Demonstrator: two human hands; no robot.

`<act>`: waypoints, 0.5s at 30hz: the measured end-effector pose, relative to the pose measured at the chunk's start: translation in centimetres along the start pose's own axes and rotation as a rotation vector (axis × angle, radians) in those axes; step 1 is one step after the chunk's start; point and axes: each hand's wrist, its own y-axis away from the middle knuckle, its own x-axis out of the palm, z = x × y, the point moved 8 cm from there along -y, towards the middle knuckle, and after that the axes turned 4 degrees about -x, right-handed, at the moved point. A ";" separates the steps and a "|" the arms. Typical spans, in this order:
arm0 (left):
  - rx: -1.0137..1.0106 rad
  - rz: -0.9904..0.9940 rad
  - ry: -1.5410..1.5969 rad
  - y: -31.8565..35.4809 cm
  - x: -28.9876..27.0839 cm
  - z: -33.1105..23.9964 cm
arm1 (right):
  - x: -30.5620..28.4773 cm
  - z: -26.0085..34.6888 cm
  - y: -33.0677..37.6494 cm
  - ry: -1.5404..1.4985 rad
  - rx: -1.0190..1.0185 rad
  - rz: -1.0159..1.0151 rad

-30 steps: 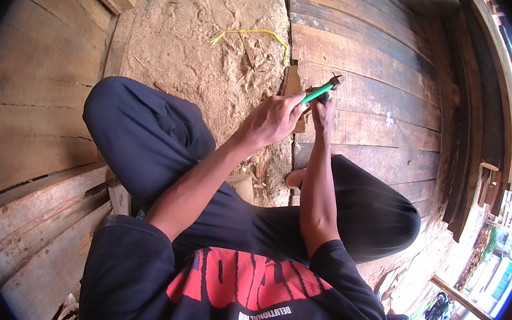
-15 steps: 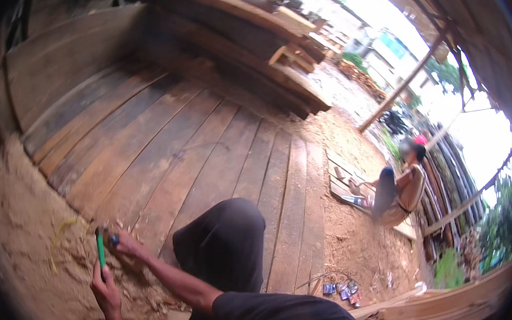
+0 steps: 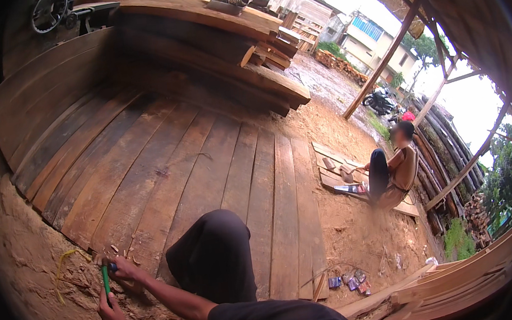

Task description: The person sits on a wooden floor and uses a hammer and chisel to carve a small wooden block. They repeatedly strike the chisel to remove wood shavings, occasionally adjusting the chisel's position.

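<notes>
At the lower left, my left hand is closed around the lower part of a green-handled tool, which stands nearly upright. What sits at the tool's upper end is too small to make out. Just right of it, my right hand is closed on a blue-ended object, mostly hidden by the fingers. Both hands are close together over the near left corner of the plank platform, beside the sandy ground. My bent knee, in dark cloth, rises to the right of my right forearm.
Yellow cord lies on the sand at left. Stacked timber beams border the platform's far side. Small packets lie on the ground at lower right, near wooden framework. Another person sits by boards at right.
The whole view has shifted, so the hands sit lower in the picture. Both hands keep their holds, close together at the platform's corner. The other person remains seated.
</notes>
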 end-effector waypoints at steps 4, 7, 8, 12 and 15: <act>-0.007 -0.013 0.028 1.1 -1.5 -2.3 | 2.2 1.6 -0.2 -0.133 -0.049 0.025; 0.015 0.118 0.131 0.7 0.9 -5.3 | -0.5 -7.7 1.0 0.180 0.216 -0.040; 0.095 0.013 0.154 0.3 0.2 -4.3 | 0.2 -6.8 -0.1 0.115 0.204 0.005; 0.023 0.055 -0.018 0.0 1.1 -4.4 | -2.5 -9.7 1.3 0.119 0.014 -0.137; -0.165 -0.015 0.015 0.9 -2.7 -3.2 | 0.8 -1.2 0.4 0.120 -0.092 -0.010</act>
